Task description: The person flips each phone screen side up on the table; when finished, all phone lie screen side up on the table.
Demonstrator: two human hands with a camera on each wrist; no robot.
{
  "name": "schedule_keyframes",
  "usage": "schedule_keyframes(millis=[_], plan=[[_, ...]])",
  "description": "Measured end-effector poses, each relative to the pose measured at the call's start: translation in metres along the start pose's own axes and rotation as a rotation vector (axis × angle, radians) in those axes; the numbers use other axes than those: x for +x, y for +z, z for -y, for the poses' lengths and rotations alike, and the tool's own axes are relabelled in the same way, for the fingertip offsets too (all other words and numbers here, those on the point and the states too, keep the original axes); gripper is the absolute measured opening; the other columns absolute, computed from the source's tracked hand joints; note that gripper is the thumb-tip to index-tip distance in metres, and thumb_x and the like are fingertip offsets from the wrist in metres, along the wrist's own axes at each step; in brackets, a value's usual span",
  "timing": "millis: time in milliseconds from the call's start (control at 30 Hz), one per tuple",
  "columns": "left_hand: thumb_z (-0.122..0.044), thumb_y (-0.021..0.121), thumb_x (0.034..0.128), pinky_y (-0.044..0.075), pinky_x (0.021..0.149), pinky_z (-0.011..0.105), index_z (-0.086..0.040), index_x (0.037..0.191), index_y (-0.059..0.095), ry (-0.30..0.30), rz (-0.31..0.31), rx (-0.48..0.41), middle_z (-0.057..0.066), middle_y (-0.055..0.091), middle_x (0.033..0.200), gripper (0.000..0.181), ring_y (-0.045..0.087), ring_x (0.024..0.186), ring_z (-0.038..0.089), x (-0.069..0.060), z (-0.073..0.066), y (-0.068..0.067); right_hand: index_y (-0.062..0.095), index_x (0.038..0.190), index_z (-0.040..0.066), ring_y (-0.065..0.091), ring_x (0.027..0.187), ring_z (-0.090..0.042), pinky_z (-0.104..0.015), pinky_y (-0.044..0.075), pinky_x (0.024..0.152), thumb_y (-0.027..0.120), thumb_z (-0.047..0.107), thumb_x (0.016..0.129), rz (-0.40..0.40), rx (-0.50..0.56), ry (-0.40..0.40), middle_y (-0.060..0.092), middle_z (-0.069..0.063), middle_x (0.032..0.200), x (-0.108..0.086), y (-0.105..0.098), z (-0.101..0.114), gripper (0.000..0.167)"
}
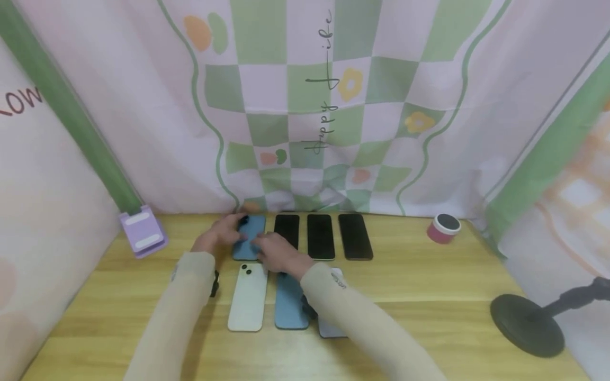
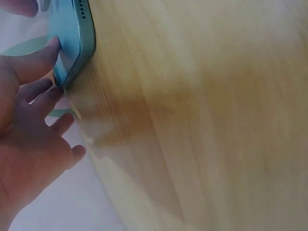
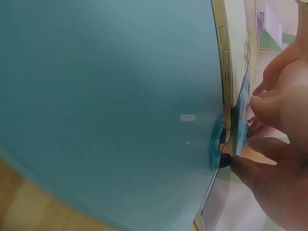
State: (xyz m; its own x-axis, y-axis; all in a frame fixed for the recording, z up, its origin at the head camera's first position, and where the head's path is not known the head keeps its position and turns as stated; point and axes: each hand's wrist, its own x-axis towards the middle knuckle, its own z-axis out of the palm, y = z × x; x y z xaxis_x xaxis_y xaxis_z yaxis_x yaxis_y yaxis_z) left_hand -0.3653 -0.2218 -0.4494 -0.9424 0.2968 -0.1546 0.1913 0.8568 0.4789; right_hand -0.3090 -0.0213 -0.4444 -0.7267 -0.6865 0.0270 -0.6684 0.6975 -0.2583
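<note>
head view: a wooden surface (image 1: 400,323) meets a green-and-white checked cloth (image 1: 262,34) hung behind it. at far left sits a purple stand (image 1: 143,231). the left hand (image 1: 222,233) pinches the edge of the blue phone (image 1: 248,250) at the left end of the back row, just beyond a white phone (image 1: 248,302). the right hand (image 1: 278,251) touches the blue phone's right side; whether it grips, one cannot tell. farther right lie three black phones (image 1: 321,238), then a pink jar (image 1: 440,235), contents hidden, and a dark round base (image 1: 524,328).
</note>
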Motion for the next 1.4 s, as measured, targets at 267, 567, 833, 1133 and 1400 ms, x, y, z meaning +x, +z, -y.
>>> schedule_keyframes(millis=[267,567,833,1133,1400], plan=[[-0.016,0.069,0.0952,0.032,0.125,0.063,0.002,0.158,0.036,0.059,-0.014,-0.005,0.030,0.036,0.163,0.074,0.037,0.150,0.052,0.000,0.002,0.003,0.065,0.137,0.008,0.060,0.136,-0.030,-0.038,0.049,0.117,0.062,0.018,0.103,0.005,-0.101,0.009,0.064,-0.013,0.143,0.008,0.006,0.001,0.036],[-0.021,0.068,0.0970,0.029,0.123,0.070,-0.007,0.162,0.033,-0.019,-0.015,-0.011,0.025,0.032,0.168,0.075,0.034,0.152,0.050,-0.002,0.000,-0.002,0.063,0.136,0.005,0.067,0.126,-0.028,-0.037,0.054,0.110,0.061,0.021,0.103,0.009,-0.088,0.027,0.067,-0.013,0.138,0.009,0.004,0.000,0.037],[-0.022,0.069,0.0966,0.032,0.119,0.073,-0.007,0.161,0.035,-0.033,-0.013,0.001,0.027,0.036,0.165,0.074,0.037,0.149,0.052,-0.002,0.000,-0.001,0.068,0.128,0.007,0.069,0.118,-0.026,-0.035,0.058,0.103,0.063,0.022,0.102,0.023,-0.092,0.013,0.067,-0.012,0.133,0.011,0.007,0.005,0.030],[-0.007,0.067,0.0842,0.037,0.123,0.060,0.005,0.153,0.043,-0.026,-0.086,-0.140,0.032,0.046,0.156,0.073,0.045,0.144,0.049,0.003,0.000,0.002,0.073,0.106,0.007,0.068,0.112,-0.026,-0.038,0.051,0.113,0.064,0.014,0.099,0.033,-0.172,-0.012,0.070,-0.009,0.112,0.014,0.010,0.011,0.013],[0.000,0.055,0.0780,0.035,0.125,0.058,0.007,0.150,0.041,-0.097,-0.165,-0.434,0.032,0.042,0.157,0.074,0.040,0.148,0.048,0.009,-0.003,0.003,0.071,0.111,0.008,0.068,0.118,-0.025,-0.038,0.045,0.120,0.060,0.012,0.101,0.058,-0.196,-0.006,0.070,-0.010,0.121,0.015,0.012,0.011,0.016]])
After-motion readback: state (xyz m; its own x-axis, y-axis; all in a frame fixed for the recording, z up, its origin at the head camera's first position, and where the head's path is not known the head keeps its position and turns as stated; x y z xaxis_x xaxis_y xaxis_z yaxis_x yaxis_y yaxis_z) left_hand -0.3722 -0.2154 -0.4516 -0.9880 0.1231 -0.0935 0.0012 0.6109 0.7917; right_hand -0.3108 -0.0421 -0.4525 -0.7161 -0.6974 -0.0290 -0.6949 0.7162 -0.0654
